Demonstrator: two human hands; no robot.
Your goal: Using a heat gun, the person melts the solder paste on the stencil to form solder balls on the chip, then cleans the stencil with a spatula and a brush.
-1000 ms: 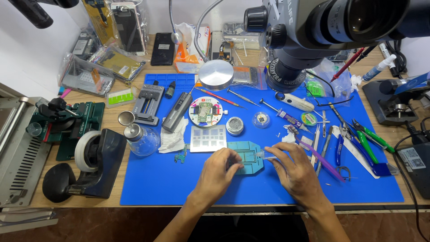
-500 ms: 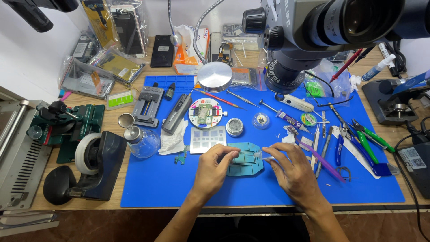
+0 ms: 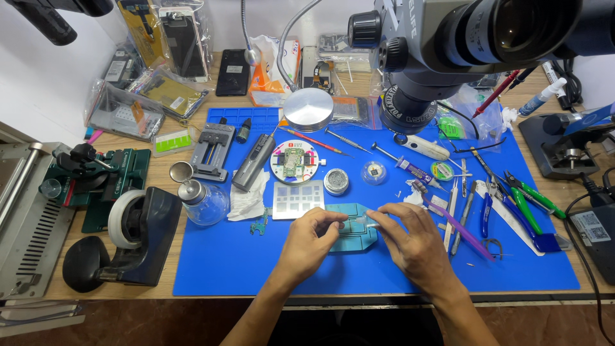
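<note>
Pinched at mid-mat between left hand (image 3: 309,242) and right hand (image 3: 410,240): teal fixture plate (image 3: 353,236), fingers closed on its edges. Apparently positioning; next move likely demands steady alignment.

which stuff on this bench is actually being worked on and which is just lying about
In use: teal fixture plate, left hand, right hand.
Lying about: stencil sheet, round board holder, tape dispenser, glass bottle, tweezers.
</note>
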